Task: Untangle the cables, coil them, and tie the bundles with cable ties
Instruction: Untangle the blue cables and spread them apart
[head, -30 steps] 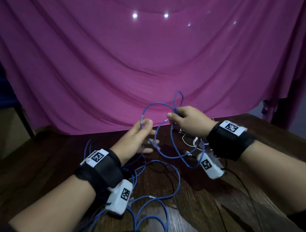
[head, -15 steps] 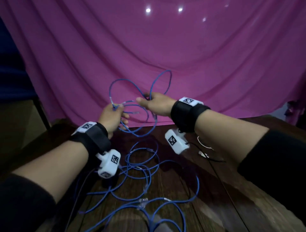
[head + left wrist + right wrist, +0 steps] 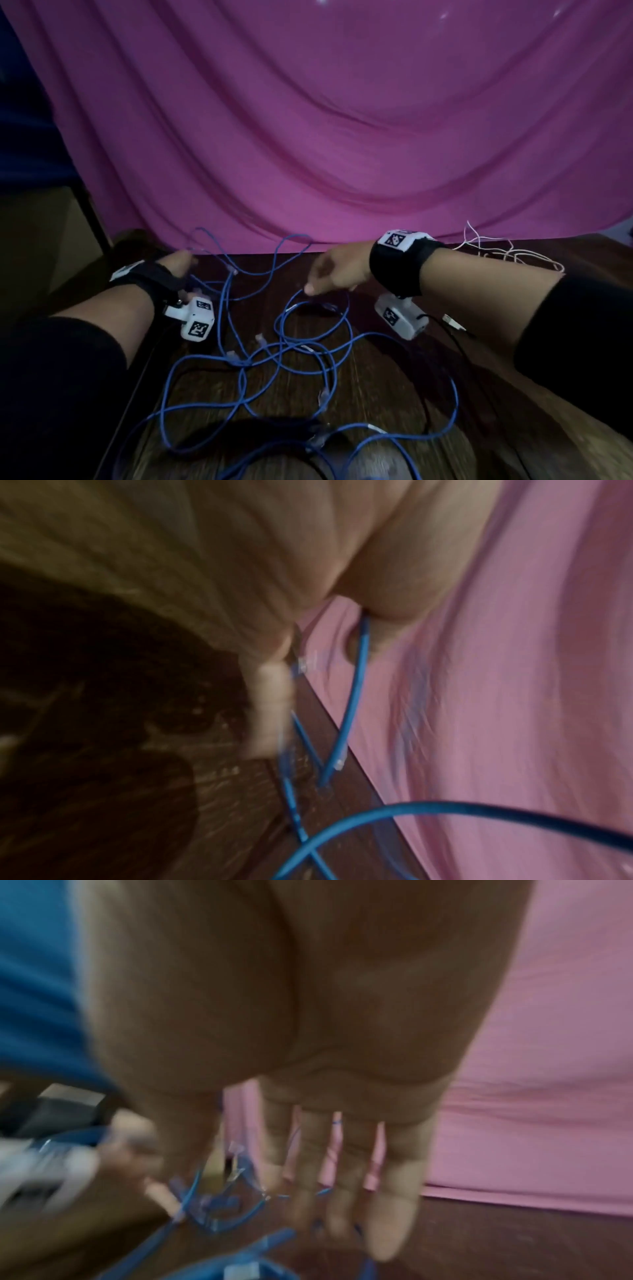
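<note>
Several thin blue cables [image 3: 274, 353] lie tangled in loops on the dark wooden table [image 3: 394, 404]. My left hand [image 3: 185, 265] is low at the table's far left edge. In the left wrist view a blue cable [image 3: 359, 669] runs out from between its thumb and fingers, so it pinches that cable. A few loops [image 3: 239, 253] rise from this hand toward the cloth. My right hand [image 3: 310, 289] hovers palm-down over a blue loop at the table's middle. Its fingers [image 3: 342, 1164] are straight and spread and hold nothing.
A pink cloth [image 3: 342, 137] hangs right behind the table's far edge. A white cable [image 3: 496, 253] is bunched at the back right. A black cable [image 3: 455, 346] with a plug runs along the right side. The table's left edge drops off beside my left forearm.
Both hands have come down from chest height and moved apart. My right hand has let go of the blue loop, which now sags onto the table. The left hand keeps its cable.
</note>
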Available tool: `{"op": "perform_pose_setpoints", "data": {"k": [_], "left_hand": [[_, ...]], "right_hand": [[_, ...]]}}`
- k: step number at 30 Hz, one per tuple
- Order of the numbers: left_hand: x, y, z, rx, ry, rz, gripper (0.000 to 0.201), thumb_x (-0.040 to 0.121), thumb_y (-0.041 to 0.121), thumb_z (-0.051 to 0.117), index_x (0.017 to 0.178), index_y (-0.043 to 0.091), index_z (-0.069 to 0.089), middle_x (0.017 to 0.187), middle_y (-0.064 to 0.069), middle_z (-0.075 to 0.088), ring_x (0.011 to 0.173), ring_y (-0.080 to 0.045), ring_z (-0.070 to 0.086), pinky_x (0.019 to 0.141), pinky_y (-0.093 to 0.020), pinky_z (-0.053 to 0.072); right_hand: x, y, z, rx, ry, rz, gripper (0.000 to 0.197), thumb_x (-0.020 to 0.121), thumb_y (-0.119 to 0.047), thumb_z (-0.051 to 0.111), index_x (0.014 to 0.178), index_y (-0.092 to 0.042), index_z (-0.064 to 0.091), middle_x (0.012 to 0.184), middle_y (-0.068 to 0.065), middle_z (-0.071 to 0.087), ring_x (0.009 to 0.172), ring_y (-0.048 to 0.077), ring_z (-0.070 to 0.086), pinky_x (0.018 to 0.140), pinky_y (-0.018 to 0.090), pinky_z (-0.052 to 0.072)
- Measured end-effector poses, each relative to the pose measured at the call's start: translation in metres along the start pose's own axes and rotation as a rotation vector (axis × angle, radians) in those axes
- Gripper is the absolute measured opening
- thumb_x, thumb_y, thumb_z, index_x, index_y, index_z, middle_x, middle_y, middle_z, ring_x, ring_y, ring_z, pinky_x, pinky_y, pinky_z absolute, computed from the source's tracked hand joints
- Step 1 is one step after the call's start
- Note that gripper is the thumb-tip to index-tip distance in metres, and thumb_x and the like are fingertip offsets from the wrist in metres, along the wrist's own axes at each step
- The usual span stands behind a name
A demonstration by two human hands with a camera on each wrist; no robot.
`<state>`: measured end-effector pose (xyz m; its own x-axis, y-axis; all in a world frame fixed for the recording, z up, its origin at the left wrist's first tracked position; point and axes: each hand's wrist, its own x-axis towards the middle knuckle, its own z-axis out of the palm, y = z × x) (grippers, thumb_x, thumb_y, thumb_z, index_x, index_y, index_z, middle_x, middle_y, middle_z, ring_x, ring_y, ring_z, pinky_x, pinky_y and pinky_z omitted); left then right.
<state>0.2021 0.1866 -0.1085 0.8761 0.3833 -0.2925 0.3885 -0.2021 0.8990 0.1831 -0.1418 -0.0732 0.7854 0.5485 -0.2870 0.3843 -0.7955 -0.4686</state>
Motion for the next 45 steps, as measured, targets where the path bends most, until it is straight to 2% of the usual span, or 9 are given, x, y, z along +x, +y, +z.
{"op": "perform_pose_setpoints", "data": {"k": [4,10,14,20,26,29,35,41,45], "left_hand": [[-0.012,0.005,-0.004,0.01,-0.131,-0.047,0.036,0.089,0.044,0.061,0.094,0.01,0.07,0.082,-0.011,0.073,0.086,-0.032,0.066,0.104,-0.054,0.037],[-0.052,0.03,-0.007,0.081,0.087,0.164,0.092,0.079,0.055,0.079,0.149,0.015,0.035,0.136,-0.028,0.059,0.121,-0.027,0.064,0.1,-0.047,0.053],[-0.098,0.049,0.011,0.357,0.22,0.573,0.049,0.094,0.041,0.067,0.136,0.017,0.061,0.137,-0.009,0.063,0.128,-0.026,0.057,0.108,-0.032,0.042],[-0.196,0.075,0.098,0.365,-0.309,1.064,0.029,0.103,0.03,0.055,0.118,0.011,0.071,0.112,-0.003,0.075,0.111,-0.02,0.067,0.104,-0.033,0.047],[-0.201,0.069,0.143,0.173,-0.367,0.931,0.027,0.107,0.025,0.047,0.088,0.02,0.065,0.063,0.003,0.059,0.076,-0.035,0.067,0.081,-0.054,0.056],[-0.188,0.06,0.134,0.156,-0.338,0.884,0.031,0.109,0.022,0.041,0.085,0.015,0.06,0.063,-0.004,0.047,0.074,-0.029,0.063,0.057,-0.032,0.05],[-0.204,0.068,0.117,-0.025,-0.409,0.843,0.03,0.109,0.021,0.04,0.101,0.001,0.062,0.066,-0.004,0.051,0.059,-0.015,0.061,0.069,-0.035,0.054],[-0.233,0.063,0.124,-0.041,-0.531,0.771,0.019,0.105,0.013,0.051,0.12,0.008,0.06,0.06,0.001,0.06,0.059,-0.012,0.064,0.063,-0.03,0.054],[-0.233,0.036,0.148,0.182,-0.598,0.671,0.047,0.096,0.046,0.059,0.138,0.024,0.053,0.104,-0.005,0.075,0.09,-0.018,0.064,0.07,-0.029,0.046]], "right_hand": [[-0.016,0.01,0.024,-0.167,-0.194,-0.08,0.041,0.082,-0.047,0.083,0.113,-0.022,0.073,0.094,-0.008,0.072,0.081,0.003,0.062,0.088,0.026,0.055],[-0.06,0.044,0.021,-0.285,-0.155,-0.061,0.006,0.092,-0.019,0.072,0.091,-0.015,0.076,0.08,0.003,0.073,0.071,0.01,0.06,0.074,0.024,0.046],[-0.103,0.049,-0.018,-0.108,0.123,-0.1,0.015,0.098,-0.025,0.067,0.088,-0.018,0.075,0.064,-0.005,0.062,0.059,0.006,0.052,0.061,0.021,0.042],[-0.159,0.005,-0.067,-0.207,0.538,-0.19,0.017,0.1,-0.037,0.063,0.089,-0.029,0.073,0.059,-0.011,0.054,0.055,0.003,0.045,0.06,0.02,0.04],[-0.208,-0.019,-0.109,-0.198,0.986,-0.249,0.017,0.099,-0.032,0.065,0.091,-0.021,0.075,0.061,-0.007,0.052,0.055,0.002,0.046,0.057,0.013,0.033],[-0.231,-0.006,-0.125,-0.194,1.113,-0.19,0.018,0.098,-0.034,0.066,0.094,-0.021,0.077,0.064,-0.009,0.055,0.059,0.0,0.049,0.059,0.012,0.034],[-0.235,0.021,-0.11,-0.327,1.108,-0.045,0.021,0.097,-0.043,0.065,0.105,-0.03,0.079,0.096,0.005,0.053,0.097,0.021,0.05,0.091,0.033,0.043],[-0.224,0.023,-0.092,0.305,0.967,-0.204,0.019,0.097,-0.029,0.069,0.093,-0.013,0.078,0.067,0.004,0.065,0.065,0.015,0.057,0.068,0.031,0.047],[-0.224,0.006,-0.094,0.234,1.009,-0.292,0.019,0.094,-0.034,0.073,0.094,-0.016,0.079,0.076,0.003,0.078,0.071,0.007,0.07,0.071,0.02,0.05]]}}
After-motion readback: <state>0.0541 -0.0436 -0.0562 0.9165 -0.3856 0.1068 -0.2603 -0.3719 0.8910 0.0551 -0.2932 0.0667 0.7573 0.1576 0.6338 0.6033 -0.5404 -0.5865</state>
